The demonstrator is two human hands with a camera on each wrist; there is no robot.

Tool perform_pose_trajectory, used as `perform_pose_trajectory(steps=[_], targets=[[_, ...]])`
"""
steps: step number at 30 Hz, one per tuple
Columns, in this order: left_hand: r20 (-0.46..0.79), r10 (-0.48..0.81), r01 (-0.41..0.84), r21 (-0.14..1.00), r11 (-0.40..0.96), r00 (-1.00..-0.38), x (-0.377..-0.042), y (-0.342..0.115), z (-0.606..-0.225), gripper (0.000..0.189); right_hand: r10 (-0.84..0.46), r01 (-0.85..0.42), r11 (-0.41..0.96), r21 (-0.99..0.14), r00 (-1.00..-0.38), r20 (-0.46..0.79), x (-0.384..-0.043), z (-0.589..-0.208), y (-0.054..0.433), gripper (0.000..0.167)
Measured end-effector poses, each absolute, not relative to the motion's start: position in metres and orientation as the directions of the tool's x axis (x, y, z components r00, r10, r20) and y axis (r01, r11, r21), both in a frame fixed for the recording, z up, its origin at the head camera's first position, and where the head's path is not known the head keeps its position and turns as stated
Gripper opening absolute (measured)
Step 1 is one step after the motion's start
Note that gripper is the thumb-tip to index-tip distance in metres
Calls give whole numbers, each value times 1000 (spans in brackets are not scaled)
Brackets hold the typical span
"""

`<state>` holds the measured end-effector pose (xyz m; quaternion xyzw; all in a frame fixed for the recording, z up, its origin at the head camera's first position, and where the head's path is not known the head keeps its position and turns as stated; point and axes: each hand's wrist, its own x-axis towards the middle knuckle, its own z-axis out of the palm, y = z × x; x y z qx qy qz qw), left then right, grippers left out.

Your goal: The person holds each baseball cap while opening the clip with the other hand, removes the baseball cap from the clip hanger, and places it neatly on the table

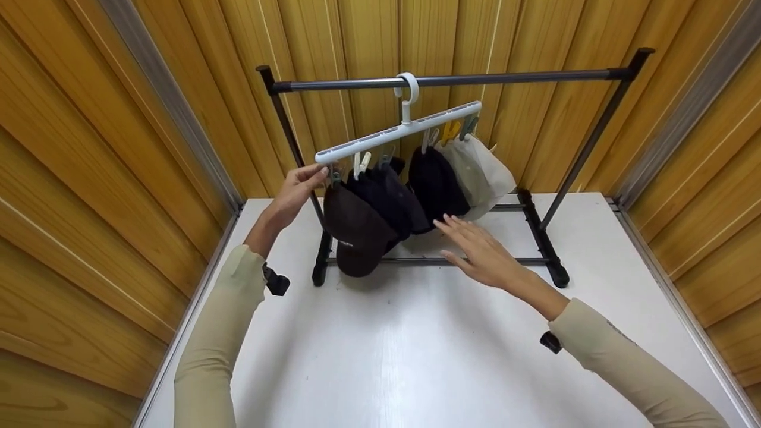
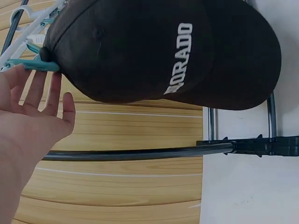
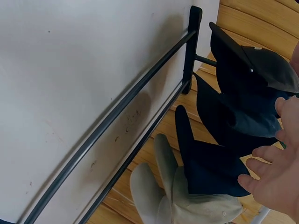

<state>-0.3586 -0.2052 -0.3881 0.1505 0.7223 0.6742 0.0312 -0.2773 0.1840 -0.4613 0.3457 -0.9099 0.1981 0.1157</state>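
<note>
The dark white-lettered cap [image 1: 358,220] is hanging from a green clip [image 2: 42,65] at the left end of the white hanger [image 1: 368,142], the left hand [image 1: 292,195] is pinching that clip, the right hand [image 1: 484,252] is hovering with fingers extended just beside the navy caps [image 1: 437,184], and a rack [image 1: 505,78] is bearing the hanger, standing on a white worktop [image 1: 380,351]

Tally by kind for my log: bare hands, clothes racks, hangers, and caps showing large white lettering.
Left hand and right hand: 2
Rack: 1
Hanger: 1
Cap with large white lettering: 1
Total: 5
</note>
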Motion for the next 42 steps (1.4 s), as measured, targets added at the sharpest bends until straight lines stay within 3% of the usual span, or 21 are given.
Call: perform_pose_trajectory(steps=[9,13,19,26,34,42], targets=[[162,324,146,987,-73,-932,-357,-193,-381,32,-545,-719,641,-270,-674,499,-283,-438,158,48],[139,367,94,986,-138,-920,-358,-189,-378,28,-527,-739,593,-318,-656,541,-287,-426,138,44],[117,429,39,982,-185,-896,-357,-184,-375,31,-509,-712,529,-462,-702,498,-290,-411,105,42],[152,523,71,983,-172,-839,-358,-181,-371,35,-510,-678,481,-556,-732,451,-296,-402,77,43],[182,499,104,978,-181,-847,-358,-181,-376,28,-472,-618,427,-660,-775,420,-308,-403,56,39],[221,420,143,967,-209,-880,-360,-181,-374,22,-447,-575,442,-688,-807,386,-318,-396,34,36]])
